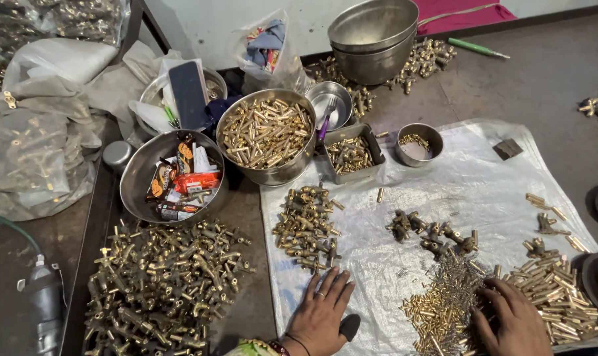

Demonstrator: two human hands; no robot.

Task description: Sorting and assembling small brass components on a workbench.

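Two hands working lower frame | left hand (320, 304) lying flat, open on white sheet (457, 178) | right hand (510, 320) curling fingers into small brass pins (444, 306), grip unclear | assembled brass fittings (305, 227) piling mid-frame; loose pile (160, 283) lower left waiting, we're judging partway.

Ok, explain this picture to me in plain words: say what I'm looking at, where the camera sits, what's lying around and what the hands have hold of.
There is no machine here: a person works with two bare hands, and the one camera is worn on their head, looking down. The left hand lies flat, fingers spread, on a white plastic sheet, just below a heap of brass fittings. The right hand digs into a pile of small brass pins and thin screws; whether it grips any is hidden. Beside it lie short brass tubes. Further back stand a steel bowl of brass tubes, a bowl of snack packets, a small tray of parts and stacked empty bowls. At left is a bigger heap of fittings.
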